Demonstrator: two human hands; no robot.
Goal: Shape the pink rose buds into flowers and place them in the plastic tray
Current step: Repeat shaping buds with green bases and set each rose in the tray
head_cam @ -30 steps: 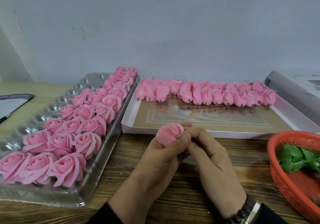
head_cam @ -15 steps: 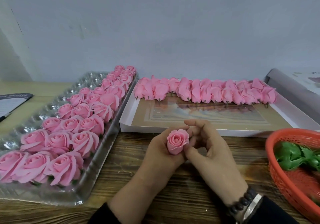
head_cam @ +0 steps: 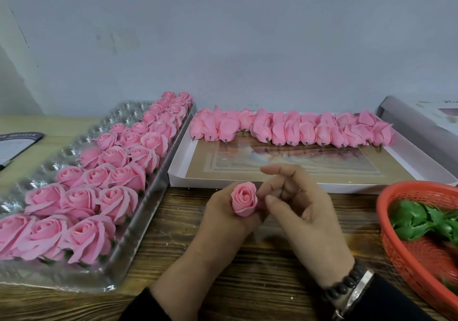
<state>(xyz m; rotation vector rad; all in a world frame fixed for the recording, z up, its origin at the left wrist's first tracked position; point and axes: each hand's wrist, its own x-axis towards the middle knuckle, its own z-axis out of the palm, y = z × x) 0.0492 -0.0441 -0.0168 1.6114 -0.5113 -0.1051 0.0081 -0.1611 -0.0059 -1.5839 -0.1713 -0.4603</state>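
Upright in the left hand (head_cam: 223,217), a pink rose (head_cam: 244,198) sits with its spiral centre facing up, the fingers curled round its base above the wooden desk (head_cam: 247,271). Just beside it the right hand (head_cam: 302,211) holds nothing — its fingers (head_cam: 277,172) are loosely bent and spread, with the fingertips close to the outer petals; whether they touch cannot be told. To the left lies the clear plastic tray (head_cam: 119,266), its right-hand cups filled with rows of shaped roses (head_cam: 119,199), while the cups along its left side show bare plastic. Behind the hands a shallow white box (head_cam: 188,174) carries a line of closed rose buds (head_cam: 292,128) along its far edge, stems pointing toward the person. At the right edge an orange basket (head_cam: 396,243) holds green leaf pieces (head_cam: 416,219) — only part of it shows.
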